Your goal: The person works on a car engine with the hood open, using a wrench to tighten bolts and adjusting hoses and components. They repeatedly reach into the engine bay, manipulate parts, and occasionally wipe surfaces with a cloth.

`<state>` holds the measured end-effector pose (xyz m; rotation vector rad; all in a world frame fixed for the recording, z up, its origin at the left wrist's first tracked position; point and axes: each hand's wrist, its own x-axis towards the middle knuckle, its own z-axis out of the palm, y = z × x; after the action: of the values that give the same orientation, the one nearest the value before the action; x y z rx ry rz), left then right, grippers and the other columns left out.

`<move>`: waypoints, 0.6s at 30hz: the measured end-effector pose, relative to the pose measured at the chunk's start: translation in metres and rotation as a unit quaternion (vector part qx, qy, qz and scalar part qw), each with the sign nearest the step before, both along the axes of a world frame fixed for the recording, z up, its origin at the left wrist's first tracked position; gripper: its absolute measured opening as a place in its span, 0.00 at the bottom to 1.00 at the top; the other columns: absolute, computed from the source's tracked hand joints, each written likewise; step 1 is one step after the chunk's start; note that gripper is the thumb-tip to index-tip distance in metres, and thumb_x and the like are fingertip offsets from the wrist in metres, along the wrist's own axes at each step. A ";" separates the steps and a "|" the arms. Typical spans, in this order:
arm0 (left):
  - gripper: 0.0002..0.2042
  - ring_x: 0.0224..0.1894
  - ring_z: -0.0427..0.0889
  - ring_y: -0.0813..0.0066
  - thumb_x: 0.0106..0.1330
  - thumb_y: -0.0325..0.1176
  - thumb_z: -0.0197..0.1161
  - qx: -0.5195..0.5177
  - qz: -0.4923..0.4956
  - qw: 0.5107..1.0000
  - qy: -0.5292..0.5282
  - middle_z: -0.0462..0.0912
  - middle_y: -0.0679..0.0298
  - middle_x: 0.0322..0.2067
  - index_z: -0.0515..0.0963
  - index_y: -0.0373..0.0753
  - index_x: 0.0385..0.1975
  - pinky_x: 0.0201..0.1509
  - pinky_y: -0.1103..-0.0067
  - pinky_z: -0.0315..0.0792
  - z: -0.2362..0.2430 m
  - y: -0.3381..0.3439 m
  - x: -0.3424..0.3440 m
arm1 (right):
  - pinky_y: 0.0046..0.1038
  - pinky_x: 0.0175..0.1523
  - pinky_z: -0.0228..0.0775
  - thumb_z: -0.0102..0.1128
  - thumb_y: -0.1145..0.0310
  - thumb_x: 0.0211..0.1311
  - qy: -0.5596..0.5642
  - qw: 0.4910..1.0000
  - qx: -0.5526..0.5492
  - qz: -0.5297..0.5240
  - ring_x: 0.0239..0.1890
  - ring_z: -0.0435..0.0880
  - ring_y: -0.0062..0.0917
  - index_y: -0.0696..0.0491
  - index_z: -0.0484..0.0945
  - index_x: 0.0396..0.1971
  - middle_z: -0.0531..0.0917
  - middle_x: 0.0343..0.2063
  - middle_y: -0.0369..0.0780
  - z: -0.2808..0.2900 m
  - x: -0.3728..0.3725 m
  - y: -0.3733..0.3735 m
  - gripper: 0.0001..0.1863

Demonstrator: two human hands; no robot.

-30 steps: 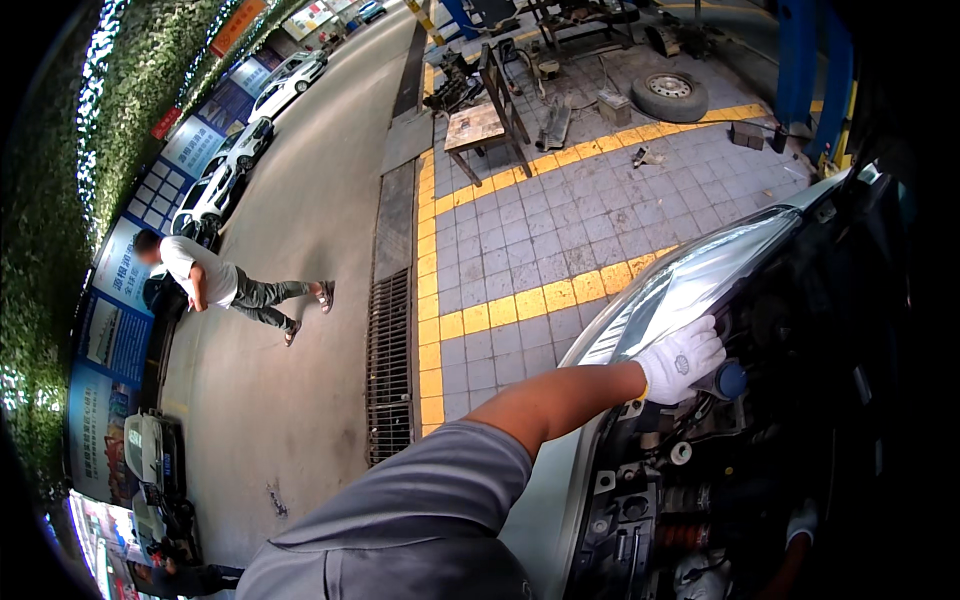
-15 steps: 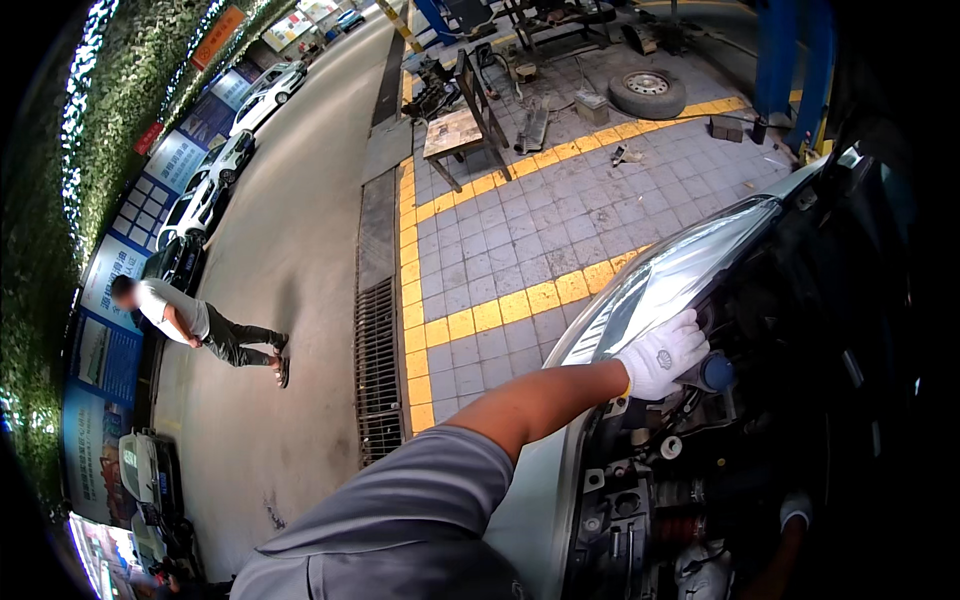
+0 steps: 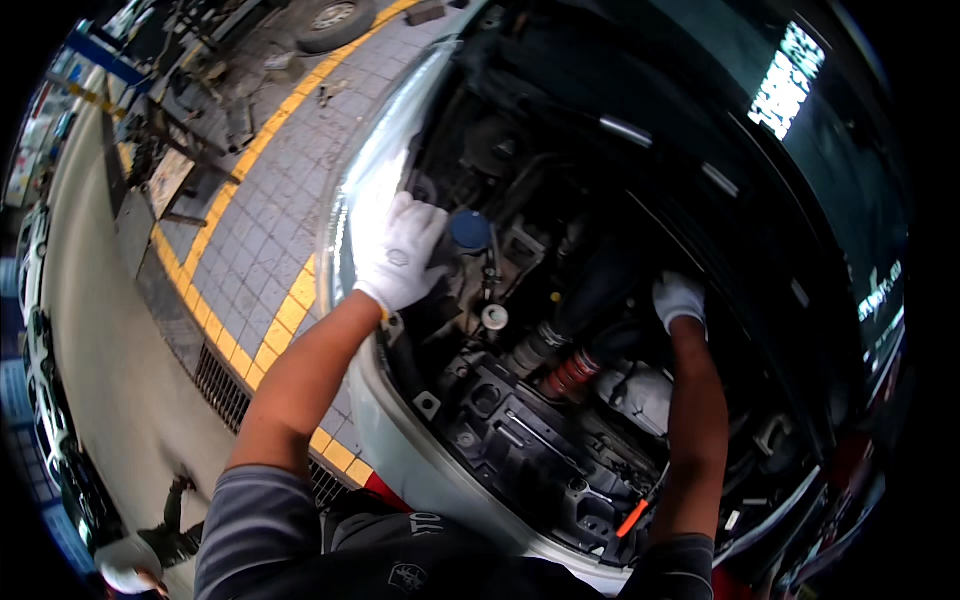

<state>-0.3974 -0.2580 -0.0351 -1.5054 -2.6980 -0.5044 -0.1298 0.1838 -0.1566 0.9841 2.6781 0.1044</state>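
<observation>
I have both arms stretched over the engine bay [image 3: 555, 300] of a pale green car under its raised hood. My left hand [image 3: 403, 255], in a white glove, lies by the inner edge of the headlight [image 3: 375, 195], fingers extended and thumb apart. Close beside it is a round blue cap [image 3: 469, 230]. My right hand [image 3: 680, 300], also gloved in white, reaches deep into the dark rear part of the bay, its fingertips lost in shadow. Between the hands are a small pale cap [image 3: 494, 317], a red ribbed hose [image 3: 573, 373] and a silvery metal cover [image 3: 640, 395].
An orange-handled tool [image 3: 632, 518] lies at the front of the bay near my right forearm. Left of the car are grey tiles with yellow lines [image 3: 290, 310] and a floor grate [image 3: 222, 388]. A person [image 3: 135, 562] is at the lower left. A wooden chair [image 3: 172, 182] and tire [image 3: 335, 20] stand farther off.
My view has swung right and down onto the engine bay. My right hand and forearm now show plainly. My left hand remains beside the headlight and blue cap.
</observation>
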 end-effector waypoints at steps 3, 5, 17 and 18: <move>0.39 0.65 0.72 0.48 0.43 0.36 0.83 0.004 -0.002 0.999 0.053 0.78 0.54 0.57 0.76 0.36 0.60 0.74 0.58 0.65 -0.007 -0.002 0.006 | 0.45 0.69 0.73 0.54 0.54 0.70 -0.060 0.997 -0.032 -0.049 0.61 0.83 0.47 0.48 0.87 0.53 0.86 0.57 0.48 0.028 -0.021 -0.017 0.21; 0.40 0.63 0.72 0.47 0.42 0.35 0.84 0.011 -0.021 0.998 0.063 0.78 0.54 0.57 0.77 0.35 0.60 0.75 0.59 0.64 -0.013 0.001 0.004 | 0.44 0.71 0.71 0.54 0.54 0.70 -0.069 0.994 -0.060 -0.062 0.63 0.82 0.46 0.49 0.86 0.55 0.85 0.60 0.47 0.039 -0.022 -0.019 0.22; 0.36 0.65 0.70 0.51 0.51 0.45 0.80 -0.031 -0.017 0.986 0.161 0.81 0.57 0.59 0.78 0.39 0.62 0.74 0.61 0.64 -0.021 -0.011 0.011 | 0.44 0.67 0.69 0.58 0.58 0.74 0.329 0.939 -0.101 0.000 0.61 0.80 0.45 0.50 0.84 0.59 0.85 0.55 0.46 0.157 0.103 -0.168 0.20; 0.36 0.65 0.70 0.51 0.52 0.46 0.80 -0.039 -0.015 0.987 0.158 0.81 0.57 0.58 0.78 0.39 0.62 0.74 0.61 0.63 -0.019 -0.010 0.010 | 0.43 0.68 0.69 0.61 0.59 0.73 0.359 0.924 -0.126 -0.017 0.60 0.80 0.45 0.50 0.84 0.58 0.85 0.55 0.46 0.167 0.130 -0.198 0.19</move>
<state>-0.3871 -0.2677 -0.0544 -1.4988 -2.4792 -0.1440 -0.0002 -0.0141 0.0101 1.1435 3.1811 -0.7320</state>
